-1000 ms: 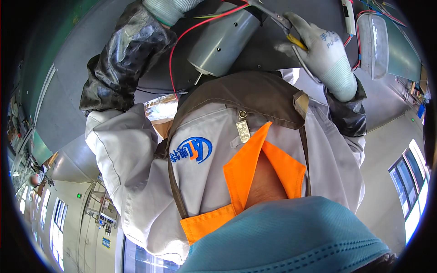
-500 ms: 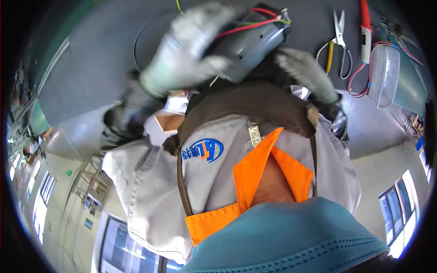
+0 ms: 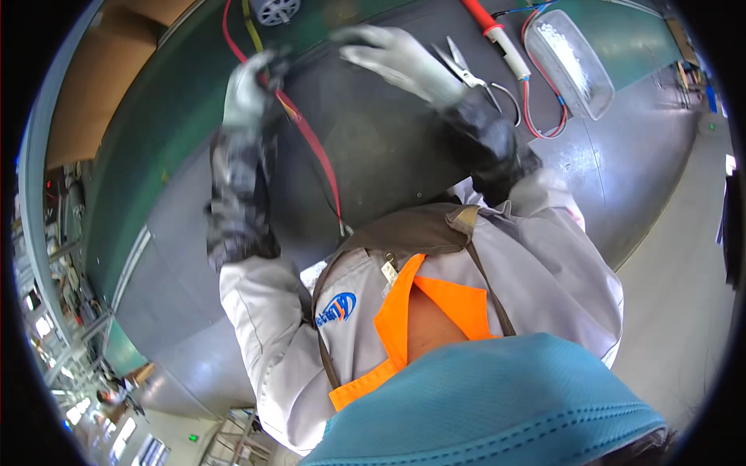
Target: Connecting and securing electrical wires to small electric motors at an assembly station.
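Observation:
My left hand (image 3: 247, 95), in a pale work glove, is closed around a red cable (image 3: 315, 147) on the left part of the grey mat; motion blurs its fingertips. From this hand the cable runs toward my apron, ending in a thin dark lead with a small pale tip. A red and a yellow-green strand extend beyond the hand to the far edge. My right hand (image 3: 400, 64), gloved too, is stretched out over the mat with its fingers apart, holding nothing. Scissors (image 3: 466, 74) with a partly hidden handle lie just right of it, blades spread.
Right of the scissors lies a red-and-white pen-shaped tool (image 3: 501, 45) with a looped cord. Beside it stands a clear plastic box (image 3: 594, 99) holding white pieces. A round silver part (image 3: 277, 11) is at the far edge, and a brown cardboard box (image 3: 101, 78) stands far left.
The grey metal housing between my hands is out of view. My left hand has moved left onto the red cable. My right hand has reached farther out, and the view has shifted.

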